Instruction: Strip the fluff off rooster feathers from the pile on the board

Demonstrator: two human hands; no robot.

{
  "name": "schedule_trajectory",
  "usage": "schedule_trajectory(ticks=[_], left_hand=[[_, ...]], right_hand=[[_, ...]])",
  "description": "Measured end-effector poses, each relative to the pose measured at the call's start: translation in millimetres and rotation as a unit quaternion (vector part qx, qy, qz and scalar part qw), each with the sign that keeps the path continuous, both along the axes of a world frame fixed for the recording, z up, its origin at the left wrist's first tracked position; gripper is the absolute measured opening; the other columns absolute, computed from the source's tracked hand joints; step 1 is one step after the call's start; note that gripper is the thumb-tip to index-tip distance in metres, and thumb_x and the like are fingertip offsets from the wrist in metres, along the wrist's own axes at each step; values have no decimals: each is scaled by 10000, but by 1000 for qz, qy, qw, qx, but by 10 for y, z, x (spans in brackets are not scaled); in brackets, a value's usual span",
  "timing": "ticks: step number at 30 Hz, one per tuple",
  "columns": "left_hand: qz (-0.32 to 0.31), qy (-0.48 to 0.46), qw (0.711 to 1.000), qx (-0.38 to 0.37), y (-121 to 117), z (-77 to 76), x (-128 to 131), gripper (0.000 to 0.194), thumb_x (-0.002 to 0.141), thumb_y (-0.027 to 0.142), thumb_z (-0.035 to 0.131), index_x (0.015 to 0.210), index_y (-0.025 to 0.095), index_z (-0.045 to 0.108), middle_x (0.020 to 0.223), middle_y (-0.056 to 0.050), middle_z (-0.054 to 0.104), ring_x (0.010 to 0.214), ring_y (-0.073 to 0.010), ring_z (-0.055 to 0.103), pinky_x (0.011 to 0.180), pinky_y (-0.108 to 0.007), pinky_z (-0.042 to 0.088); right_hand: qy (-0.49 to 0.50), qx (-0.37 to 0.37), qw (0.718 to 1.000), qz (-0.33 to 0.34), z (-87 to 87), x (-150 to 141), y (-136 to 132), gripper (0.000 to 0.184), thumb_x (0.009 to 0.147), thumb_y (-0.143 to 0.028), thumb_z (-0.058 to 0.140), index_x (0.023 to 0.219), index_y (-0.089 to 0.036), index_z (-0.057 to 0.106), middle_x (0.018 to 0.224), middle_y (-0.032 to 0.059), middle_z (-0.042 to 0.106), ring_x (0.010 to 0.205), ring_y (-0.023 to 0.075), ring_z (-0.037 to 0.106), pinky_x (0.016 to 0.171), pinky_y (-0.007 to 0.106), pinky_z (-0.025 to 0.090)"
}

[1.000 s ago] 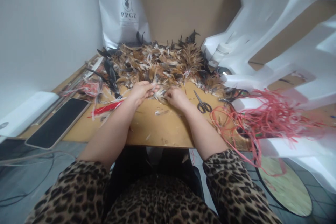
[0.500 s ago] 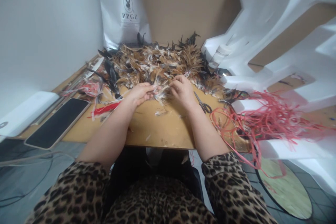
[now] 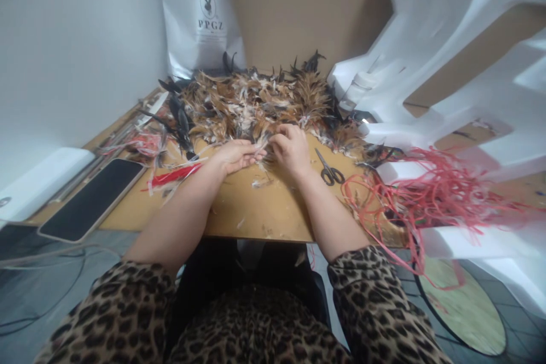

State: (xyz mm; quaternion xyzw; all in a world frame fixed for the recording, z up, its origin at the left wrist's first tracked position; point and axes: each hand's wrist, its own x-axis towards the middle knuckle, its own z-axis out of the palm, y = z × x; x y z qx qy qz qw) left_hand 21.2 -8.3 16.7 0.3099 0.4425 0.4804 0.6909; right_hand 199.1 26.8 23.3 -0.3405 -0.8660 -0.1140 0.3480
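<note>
My left hand is closed in a pinch on a small feather, whose pale end shows at the fingertips. Close beside it, my right hand is curled with thumb and fingers together near the same feather; its fingertips are partly hidden, so what they grip is unclear. Right behind both hands spreads a large heap of brown feathers with white fluff and some black plumes. Loose bits of white down lie on the wooden table just in front of the hands.
Scissors lie right of my right hand. Red string tangles over white foam pieces at the right. A phone, a white device and a red bundle lie left. A white bag stands behind.
Both hands have drawn slightly closer together, the left shifting a little right and the right a little left. More of the scissors now shows beside my right wrist.
</note>
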Motion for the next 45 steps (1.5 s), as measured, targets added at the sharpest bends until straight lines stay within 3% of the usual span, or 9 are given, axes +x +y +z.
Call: schedule_trajectory(ticks=[5, 10, 12, 16, 19, 21, 31, 36, 45], left_hand=[[15, -9, 1000, -2, 5, -1, 29, 118, 727, 22, 629, 631, 64, 573, 653, -117, 666, 528, -100, 622, 502, -160, 488], [76, -22, 997, 20, 19, 37, 44, 161, 743, -3, 593, 602, 67, 559, 594, -87, 641, 495, -76, 596, 502, -144, 474], [102, -18, 994, 41, 36, 30, 39, 177, 742, 10, 601, 584, 71, 551, 598, -86, 643, 487, -67, 585, 502, -142, 470], [121, -10, 988, 95, 60, -4, 33, 139, 713, 76, 662, 604, 74, 576, 624, -78, 653, 502, -63, 581, 517, -151, 471], [114, 5, 986, 124, 52, -17, 52, 146, 687, 134, 704, 621, 82, 585, 619, -65, 651, 526, -69, 592, 550, -164, 482], [110, 22, 985, 131, 42, -21, 76, 164, 670, 159, 723, 624, 87, 583, 616, -59, 652, 528, -69, 592, 567, -175, 487], [74, 50, 988, 129, -3, 1, 151, 165, 651, 174, 733, 618, 77, 604, 624, -65, 661, 515, -76, 592, 551, -193, 480], [50, 64, 989, 125, -22, 1, 131, 199, 633, 213, 750, 617, 78, 604, 654, -89, 673, 547, -95, 611, 556, -204, 485], [61, 207, 959, 186, -10, -20, 149, 128, 690, 171, 664, 583, 108, 634, 556, -53, 653, 467, -101, 582, 494, -203, 461]], right_hand=[[16, -18, 1000, -3, -41, -32, -5, 199, 863, -251, 445, 855, -208, 639, 1000, 79, 566, 948, 203, 462, 798, 349, 341], [219, -118, 968, -6, -27, -89, -52, 171, 788, -225, 509, 910, -164, 612, 962, 87, 567, 887, 176, 520, 783, 316, 409], [309, -224, 924, 5, -2, -119, -75, 170, 771, -285, 538, 842, -150, 611, 834, 58, 588, 748, 147, 529, 704, 287, 428], [403, -455, 791, 62, -3, -203, -104, 294, 674, -437, 648, 701, -146, 620, 634, 2, 591, 575, 101, 503, 600, 251, 417], [467, -522, 704, 116, -63, -276, -104, 315, 591, -423, 727, 737, -155, 647, 663, 1, 632, 583, 94, 538, 621, 247, 436], [500, -529, 672, 135, -105, -309, -93, 301, 568, -398, 752, 735, -168, 652, 673, -6, 641, 587, 88, 548, 627, 242, 443], [527, -497, 675, 141, -176, -308, -45, 199, 586, -351, 739, 645, -188, 643, 602, -29, 616, 560, 92, 533, 590, 242, 447], [503, -496, 693, 143, -176, -292, -33, 233, 575, -388, 744, 651, -194, 640, 612, -29, 618, 591, 103, 545, 603, 245, 459], [457, -502, 719, 149, -94, -237, -60, 311, 566, -430, 749, 676, -168, 623, 605, -23, 613, 567, 101, 552, 592, 245, 461]])
